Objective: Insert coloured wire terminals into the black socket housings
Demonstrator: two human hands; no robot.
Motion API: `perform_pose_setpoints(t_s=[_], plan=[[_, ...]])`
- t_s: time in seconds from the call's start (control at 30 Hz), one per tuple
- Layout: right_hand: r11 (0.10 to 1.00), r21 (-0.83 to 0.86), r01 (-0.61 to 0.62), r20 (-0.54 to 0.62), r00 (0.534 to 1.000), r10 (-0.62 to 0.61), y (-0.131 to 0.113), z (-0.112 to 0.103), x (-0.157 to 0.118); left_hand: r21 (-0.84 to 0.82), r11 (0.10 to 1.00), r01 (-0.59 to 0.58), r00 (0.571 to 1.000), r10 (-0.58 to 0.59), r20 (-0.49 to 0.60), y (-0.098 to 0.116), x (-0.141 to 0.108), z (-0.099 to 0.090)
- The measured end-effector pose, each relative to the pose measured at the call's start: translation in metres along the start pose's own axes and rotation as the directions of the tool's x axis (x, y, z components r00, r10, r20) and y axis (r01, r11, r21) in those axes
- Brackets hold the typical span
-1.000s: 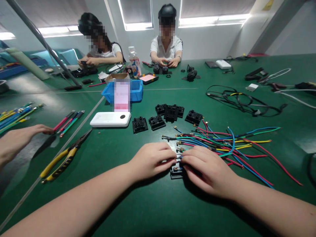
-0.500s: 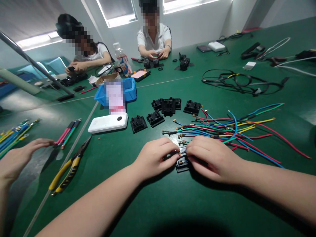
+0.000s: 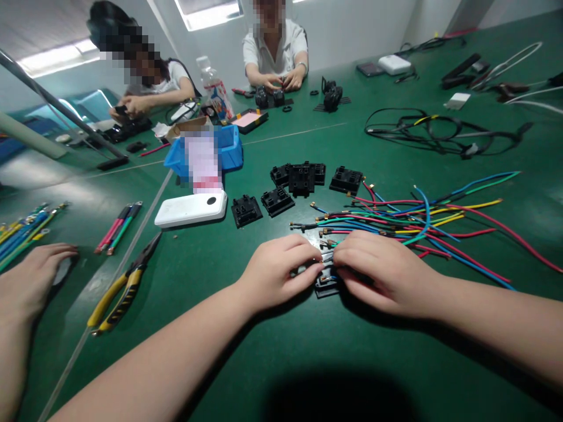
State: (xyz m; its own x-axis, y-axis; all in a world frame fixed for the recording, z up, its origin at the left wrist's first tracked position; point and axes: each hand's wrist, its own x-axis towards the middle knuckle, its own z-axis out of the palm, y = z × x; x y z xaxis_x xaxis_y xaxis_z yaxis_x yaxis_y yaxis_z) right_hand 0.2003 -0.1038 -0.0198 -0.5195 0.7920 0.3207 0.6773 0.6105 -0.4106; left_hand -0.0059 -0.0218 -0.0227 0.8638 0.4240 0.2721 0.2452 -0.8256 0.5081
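Observation:
Low on the green table, a black terminal block point(image 3: 328, 288) with metal contacts lies between my hands, partly covered by the fingers. My left hand point(image 3: 284, 271) is closed, thumb and fingertips pinching its left side. From the right, my right hand point(image 3: 385, 272) is closed over the block's other side, its fingertips mostly hidden. Something small and metallic shows at the fingertips, too small to make out. Just beyond lies a spread of coloured wires point(image 3: 396, 223) with metal terminals on their ends. Several similar black blocks point(image 3: 301, 179) sit farther back.
Yellow-handled pliers point(image 3: 125, 287) and a white power bank point(image 3: 191, 210) lie to the left. A co-worker's hand point(image 3: 39, 269) rests near short wires point(image 3: 118, 227). Behind stand a blue bin point(image 3: 231, 149) and a bottle point(image 3: 215, 88). Two people sit across; black cables point(image 3: 440, 132) lie right.
The view has tilted down slightly. At the left, the co-worker's hand has drawn back from the short red and green wires. My hands stay on the block with little visible movement.

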Motion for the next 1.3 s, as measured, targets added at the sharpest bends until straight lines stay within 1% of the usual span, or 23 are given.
perform_pose_setpoints(t_s=[0.23, 0.4, 0.5, 0.73, 1.03, 1.23, 1.3], plan=[[1.000, 0.016, -0.014, -0.007, 1.000, 0.014, 0.0024, 0.0011, -0.0026, -0.004, 1.000, 0.008, 1.000, -0.009, -0.023, 0.0013, -0.0008, 0.0006], [0.995, 0.027, -0.096, -0.082, 0.992, 0.098, 0.0022, 0.0007, -0.0044, 0.007, 1.000, 0.014, 1.000, -0.013, -0.022, 0.0019, -0.0003, 0.0005], [0.992, 0.018, -0.123, -0.112, 0.986, 0.124, 0.0016, 0.0004, -0.0043, 0.011, 1.000, 0.017, 1.000, -0.017, -0.013, 0.0012, -0.0003, 0.0006], [0.998, 0.015, -0.053, -0.182, 0.982, 0.055, 0.0029, 0.0024, -0.0033, 0.012, 1.000, -0.001, 1.000, 0.001, -0.030, 0.0005, -0.0007, 0.0014], [0.998, 0.014, -0.066, -0.203, 0.977, 0.068, 0.0015, 0.0018, -0.0017, 0.008, 1.000, -0.009, 0.999, 0.009, -0.034, 0.0013, -0.0002, 0.0016], [0.997, -0.001, -0.080, -0.206, 0.975, 0.078, 0.0015, 0.0012, -0.0018, -0.012, 1.000, 0.025, 1.000, -0.025, 0.002, 0.0005, -0.0004, 0.0010], [0.997, -0.001, -0.076, -0.212, 0.975, 0.074, 0.0014, 0.0010, -0.0019, -0.017, 1.000, 0.020, 1.000, -0.020, 0.019, -0.0013, -0.0005, -0.0007]])
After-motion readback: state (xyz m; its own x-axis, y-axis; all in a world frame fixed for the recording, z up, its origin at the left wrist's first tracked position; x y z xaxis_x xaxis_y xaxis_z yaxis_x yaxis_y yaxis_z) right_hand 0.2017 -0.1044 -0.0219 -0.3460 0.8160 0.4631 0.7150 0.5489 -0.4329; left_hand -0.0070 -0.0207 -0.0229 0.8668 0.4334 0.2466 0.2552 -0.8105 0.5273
